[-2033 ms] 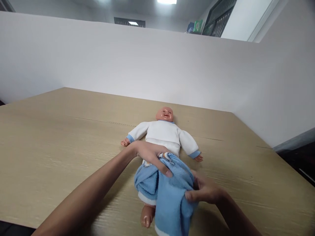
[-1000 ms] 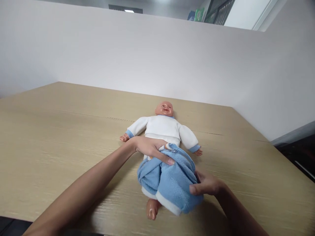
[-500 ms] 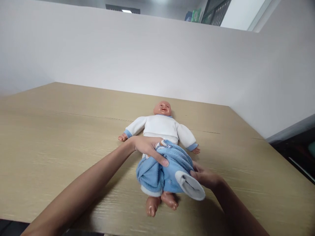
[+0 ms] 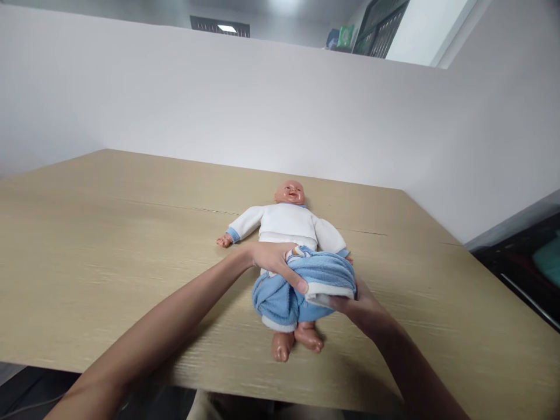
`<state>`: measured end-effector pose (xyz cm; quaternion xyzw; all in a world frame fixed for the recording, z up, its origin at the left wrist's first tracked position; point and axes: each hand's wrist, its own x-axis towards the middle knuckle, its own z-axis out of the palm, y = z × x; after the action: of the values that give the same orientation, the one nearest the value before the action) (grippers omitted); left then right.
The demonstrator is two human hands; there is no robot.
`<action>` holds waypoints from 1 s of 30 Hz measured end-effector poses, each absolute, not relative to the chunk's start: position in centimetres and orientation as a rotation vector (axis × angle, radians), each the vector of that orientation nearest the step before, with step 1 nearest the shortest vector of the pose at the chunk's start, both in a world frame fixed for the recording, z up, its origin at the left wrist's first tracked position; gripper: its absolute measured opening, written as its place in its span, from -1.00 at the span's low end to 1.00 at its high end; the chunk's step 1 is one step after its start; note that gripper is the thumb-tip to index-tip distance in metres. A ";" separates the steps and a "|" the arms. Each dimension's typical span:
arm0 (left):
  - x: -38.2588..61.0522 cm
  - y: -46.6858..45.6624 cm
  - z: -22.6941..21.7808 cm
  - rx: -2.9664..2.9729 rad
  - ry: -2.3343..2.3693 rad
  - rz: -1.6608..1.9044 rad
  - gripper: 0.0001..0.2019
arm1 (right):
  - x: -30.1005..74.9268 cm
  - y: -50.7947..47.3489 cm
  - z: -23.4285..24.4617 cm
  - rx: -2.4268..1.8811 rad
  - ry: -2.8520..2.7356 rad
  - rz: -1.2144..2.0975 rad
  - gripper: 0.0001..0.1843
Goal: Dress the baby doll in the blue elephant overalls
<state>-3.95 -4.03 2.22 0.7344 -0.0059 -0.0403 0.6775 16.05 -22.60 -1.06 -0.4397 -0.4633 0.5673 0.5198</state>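
A baby doll point(image 4: 286, 223) lies on its back, head away from me, in a white top with blue cuffs. Blue pants point(image 4: 277, 297) with white cuffs are bunched around its legs, and both bare feet stick out below the pant cuff on the left. My left hand point(image 4: 277, 262) grips the pants near the waist, thumb on top and fingers hidden behind the cloth. My right hand point(image 4: 356, 306) holds the raised, empty-looking right pant leg at its white cuff, with some fingers in or under the opening.
The doll rests on a wide wooden table point(image 4: 131, 233), whose near edge shows below. A white wall point(image 4: 262, 111) stands behind it. At the far right is a dark object point(image 4: 525, 262) with something green in it.
My right hand has moved to the pant leg's cuff. The leg that hung long toward me is now gathered up short. The view has shifted slightly.
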 end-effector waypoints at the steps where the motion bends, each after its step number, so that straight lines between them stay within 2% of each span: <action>1: -4.1 -4.0 2.3 1.643 0.004 -0.097 -0.52 | 15.5 -22.6 -0.7 -1.104 -1.089 1.296 -0.36; 4: -4.2 -3.9 2.5 1.613 0.047 -0.091 -0.52 | 14.1 -22.7 0.5 -1.175 -1.003 1.114 -0.54; 9: -3.4 -4.8 3.5 1.775 -0.022 -0.104 -0.56 | 10.9 -24.9 1.2 -1.592 -1.038 0.528 -0.53; 12: -3.1 -5.6 4.2 1.944 -0.038 -0.147 -0.71 | 7.6 -27.6 0.5 -1.653 -0.953 0.583 -0.46; 14: -3.1 -6.1 4.6 2.031 -0.025 -0.192 -0.73 | 5.6 -29.3 -0.5 -1.642 -0.828 0.656 -0.40; 18: -3.3 -7.5 5.3 2.201 0.055 -0.306 -0.51 | 4.6 -31.8 -2.6 -1.716 -0.737 0.616 -0.43; 22: -3.2 -9.6 5.8 2.419 0.282 -0.418 -0.30 | 6.9 -33.4 -4.4 -2.008 -0.767 0.385 -0.47; 28: -3.5 -12.2 5.5 2.613 0.477 -0.420 -0.23 | 8.1 -34.1 -6.8 -1.983 -0.982 0.257 -0.65; 30: -3.7 -12.6 5.1 2.628 0.504 -0.390 -0.16 | 7.7 -34.1 -7.4 -1.959 -1.032 0.262 -0.63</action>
<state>-3.71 -12.60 5.14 0.9487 0.1820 -0.1406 0.2171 7.73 -34.07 -7.44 -0.7888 -0.4156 0.1054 0.4404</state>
